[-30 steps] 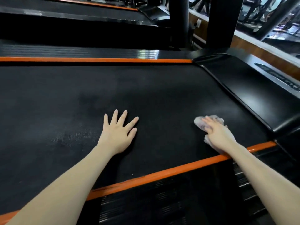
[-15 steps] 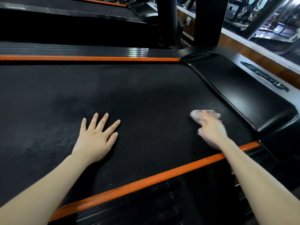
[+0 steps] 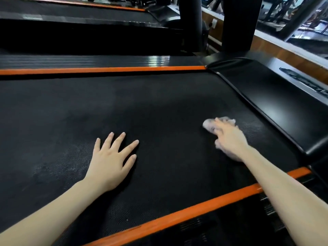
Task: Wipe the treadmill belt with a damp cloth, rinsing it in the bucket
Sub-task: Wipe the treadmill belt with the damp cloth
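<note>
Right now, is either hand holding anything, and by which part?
The right hand presses the cloth onto the belt, fingers over its middle. The left hand lies flat on the belt, holding nothing.

At 11 o'clock a neighbouring treadmill point(image 3: 71, 27) lies parallel, black with an orange stripe point(image 3: 113, 7) along its edge. Two black uprights point(image 3: 190, 23) rise at 12 and 1 o'clock. Between them a white wall socket point(image 3: 214, 22) sits on a wood-toned panel point(image 3: 276, 52), which runs on toward 2 o'clock under a pale ledge point(image 3: 284, 43). Above the ledge, glass point(image 3: 312, 29) shows daylight and dark slanting frames. Further equipment at 12 o'clock is too dim to identify.
</note>
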Demonstrator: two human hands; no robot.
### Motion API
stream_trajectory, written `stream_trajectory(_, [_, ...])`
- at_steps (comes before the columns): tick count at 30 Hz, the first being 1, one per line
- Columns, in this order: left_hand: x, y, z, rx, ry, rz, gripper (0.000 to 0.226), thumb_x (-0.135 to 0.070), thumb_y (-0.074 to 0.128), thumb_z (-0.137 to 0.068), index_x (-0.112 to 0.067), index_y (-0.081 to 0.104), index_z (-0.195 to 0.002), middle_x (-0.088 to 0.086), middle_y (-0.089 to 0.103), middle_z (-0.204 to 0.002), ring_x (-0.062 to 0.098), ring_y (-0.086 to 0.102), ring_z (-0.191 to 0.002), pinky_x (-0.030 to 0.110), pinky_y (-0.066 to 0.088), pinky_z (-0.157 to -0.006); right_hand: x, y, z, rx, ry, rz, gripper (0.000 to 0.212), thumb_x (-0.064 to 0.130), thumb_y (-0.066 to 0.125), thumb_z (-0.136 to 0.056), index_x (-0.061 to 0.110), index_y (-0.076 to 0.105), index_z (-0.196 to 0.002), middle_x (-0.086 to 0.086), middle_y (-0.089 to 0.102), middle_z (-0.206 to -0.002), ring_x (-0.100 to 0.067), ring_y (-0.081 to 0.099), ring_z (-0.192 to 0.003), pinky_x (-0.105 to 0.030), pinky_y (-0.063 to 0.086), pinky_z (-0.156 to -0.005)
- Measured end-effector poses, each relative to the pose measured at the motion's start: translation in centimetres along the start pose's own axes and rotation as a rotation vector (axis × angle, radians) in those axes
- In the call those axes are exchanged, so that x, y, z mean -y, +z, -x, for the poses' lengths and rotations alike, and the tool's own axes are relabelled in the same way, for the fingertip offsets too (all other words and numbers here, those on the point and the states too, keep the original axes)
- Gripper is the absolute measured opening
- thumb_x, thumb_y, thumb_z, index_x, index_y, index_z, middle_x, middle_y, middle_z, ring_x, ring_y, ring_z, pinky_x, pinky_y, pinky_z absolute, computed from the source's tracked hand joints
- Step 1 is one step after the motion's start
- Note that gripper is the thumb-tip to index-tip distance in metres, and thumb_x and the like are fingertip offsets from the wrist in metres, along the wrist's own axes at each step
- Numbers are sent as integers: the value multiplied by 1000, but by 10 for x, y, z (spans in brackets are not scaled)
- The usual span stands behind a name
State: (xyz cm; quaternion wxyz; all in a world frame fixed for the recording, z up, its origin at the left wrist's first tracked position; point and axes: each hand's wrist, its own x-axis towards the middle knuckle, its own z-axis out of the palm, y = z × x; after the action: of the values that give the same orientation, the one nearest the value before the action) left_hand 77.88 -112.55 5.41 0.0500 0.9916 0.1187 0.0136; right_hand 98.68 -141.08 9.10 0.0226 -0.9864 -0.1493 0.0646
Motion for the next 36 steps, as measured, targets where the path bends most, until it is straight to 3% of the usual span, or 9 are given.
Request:
stream_trajectory(2, [-1,-5,-3,-24,3,27,78,-63,-5,-77,-44,31,-144,2,26,-155,28,14,-144,48,7,-117,33,-9,-18,-66,77,152,61,15,51,-90,15,24,-144,-9,28,-146,-32,25,-135,-48,28,-110])
stream_trajectory(5, [9,-10,-16,-64,-3,67,75,-59,6,-83,-32,46,-139,7,41,-147,29,28,-139,48,14,-116,107,18,-5,-198,-316,168,45,12,42,-86,24,36,-130,-8,38,-135,-34,34,-126,-53,27,-106])
stream_trajectory(8, [38,-9,-38,-87,-77,43,56,-53,23,-94,-30,43,-142,12,37,-149,32,25,-141,49,14,-115,147,35,18,-85,-569,-154,45,19,37,-96,28,41,-141,5,32,-152,-21,19,-144,-45,11,-117])
stream_trajectory(11, [83,-11,-58,-77,-179,-2,51,-46,33,-97,-32,33,-146,12,28,-154,32,17,-143,49,11,-115,142,31,-17,-38,-492,-202,45,19,37,-99,29,38,-144,11,25,-155,-11,10,-146,-36,3,-119])
stream_trajectory(16, [154,-22,-79,-61,-284,-60,52,-49,28,-97,-34,30,-147,8,26,-155,34,16,-143,52,13,-114,178,28,-85,-126,-185,-210,47,22,34,-100,28,31,-147,4,22,-157,-21,2,-147,-39,0,-119])
stream_trajectory(23, [189,-10,-66,-99,-329,1,48,-47,26,-98,-39,31,-146,-8,25,-156,22,17,-144,45,11,-116,213,26,-130,-153,-172,-202,44,23,33,-100,27,37,-144,0,28,-155,-27,7,-145,-44,6,-118])
stream_trajectory(27, [188,-8,-69,-148,-329,-5,47,-45,29,-97,-39,36,-143,-7,31,-153,22,22,-142,47,11,-115,258,26,-83,-156,-512,-189,42,18,42,-97,22,45,-139,-2,35,-151,-26,24,-135,-39,14,-109])
stream_trajectory(32, [188,-5,-67,-191,-317,3,45,-41,34,-98,-36,38,-143,-4,33,-153,24,24,-142,47,11,-115,291,51,8,50,-1094,-264,44,22,46,-90,25,54,-133,4,44,-146,-13,26,-139,-39,7,-115])
stream_trajectory(36, [189,-4,-66,-174,-323,2,46,-43,30,-99,-39,33,-145,-7,29,-154,21,19,-143,46,8,-116,286,36,-41,1,-947,-245,68,3,63,-70,32,54,-131,4,43,-147,-15,28,-140,-25,15,-112])
